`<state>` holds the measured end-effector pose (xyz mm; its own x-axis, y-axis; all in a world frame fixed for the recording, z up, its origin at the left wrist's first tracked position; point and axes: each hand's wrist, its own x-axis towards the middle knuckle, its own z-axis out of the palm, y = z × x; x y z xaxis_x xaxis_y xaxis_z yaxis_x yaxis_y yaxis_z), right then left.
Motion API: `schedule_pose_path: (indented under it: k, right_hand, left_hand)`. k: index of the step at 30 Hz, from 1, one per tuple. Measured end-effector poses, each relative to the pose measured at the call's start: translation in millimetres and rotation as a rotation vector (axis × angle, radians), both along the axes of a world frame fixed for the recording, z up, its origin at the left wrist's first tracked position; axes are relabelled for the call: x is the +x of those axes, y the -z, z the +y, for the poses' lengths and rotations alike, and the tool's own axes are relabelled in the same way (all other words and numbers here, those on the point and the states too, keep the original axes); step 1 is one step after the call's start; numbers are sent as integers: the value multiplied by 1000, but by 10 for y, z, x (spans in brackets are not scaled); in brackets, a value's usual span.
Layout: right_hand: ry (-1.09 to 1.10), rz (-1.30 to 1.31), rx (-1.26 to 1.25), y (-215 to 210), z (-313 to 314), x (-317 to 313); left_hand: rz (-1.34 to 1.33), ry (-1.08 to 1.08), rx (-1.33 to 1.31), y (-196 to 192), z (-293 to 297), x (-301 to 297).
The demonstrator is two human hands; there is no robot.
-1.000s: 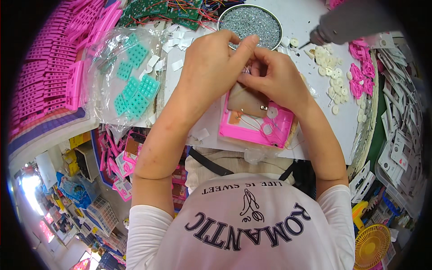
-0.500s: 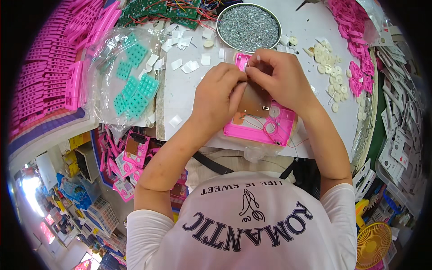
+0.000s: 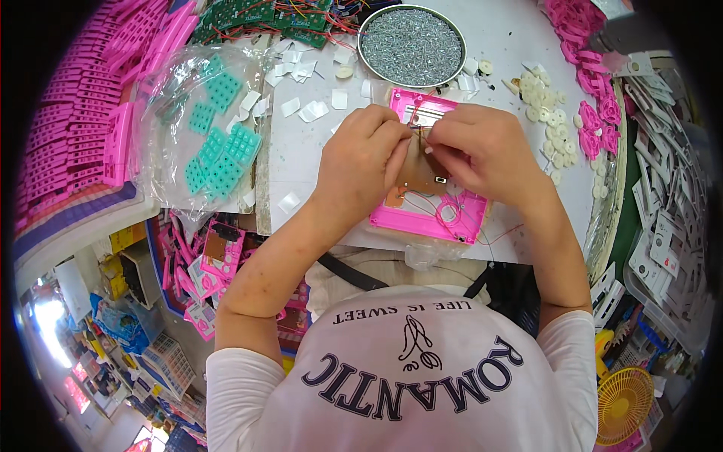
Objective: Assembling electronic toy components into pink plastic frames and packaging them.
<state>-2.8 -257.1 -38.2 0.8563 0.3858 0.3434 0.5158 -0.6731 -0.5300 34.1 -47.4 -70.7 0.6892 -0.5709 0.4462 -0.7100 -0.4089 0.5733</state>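
A pink plastic toy housing (image 3: 423,220) lies in front of me with a brown circuit board (image 3: 419,179) inside. Thin wires (image 3: 419,129) show between my fingertips above the board's far part. My left hand (image 3: 364,157) is closed in a pinch at their left end, against the housing's left side. From the right, my right hand (image 3: 482,154) pinches them too, its thumb and forefinger over the board. My fingers partly hide the wire ends. A loop of pink wire (image 3: 449,213) rests in the near part of the housing.
A round tin of screws (image 3: 412,47) stands beyond the housing. Left are white foam pieces (image 3: 314,111) and a clear bag of turquoise keypads (image 3: 224,151). Cream plastic wheels (image 3: 557,135) and pink parts (image 3: 599,124) lie right. Pink casings (image 3: 79,105) are stacked far left.
My right hand has drawn back slightly toward me and to the right, uncovering the wires and the slotted far end of the housing. My left hand stays nearly in place, still pinching.
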Motion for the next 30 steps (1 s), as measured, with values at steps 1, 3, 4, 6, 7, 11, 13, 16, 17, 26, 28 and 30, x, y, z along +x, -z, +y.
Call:
schedule_pose_path:
  k: [1,3,4,6,7,11,13,16,17,26,28,30]
  right_hand:
    - [39,26,2,-7,-33,2]
    - [117,80,6,-30,-100,11]
    - [164,125,54,-21,-98,9]
    - [256,216,151,11,-80,17]
    - [294,254,178,10,-66,34]
    - [329,247,210,35,15,202]
    - [302,200,180,44,41,264]
    - [308,191,131,24,49,291]
    - [325,193,118,13,43,271]
    - [226,167,324,-41,74,61]
    - [279,114,358,-17,64,116]
    - [452,114,302,38,12,207]
  left_hand:
    - [15,-6,1,-3,5,0]
    - [47,-19,2,-11,20,-3]
    - [96,-31,-41,-18,5,20]
    - [195,-56,-128,-48,-45,113]
    - [184,-46,-86,-72,-71,157]
    - [186,-75,15,-123,-180,229]
    - [202,-112,37,-124,-218,225]
    - [219,-142,48,-116,-233,222]
    - [224,-148,33,-104,-232,226]
    - [268,-157,-81,-40,-207,214]
    - [300,-156,-118,-37,-210,200]
    - [316,-148,-140,-25,-222,186]
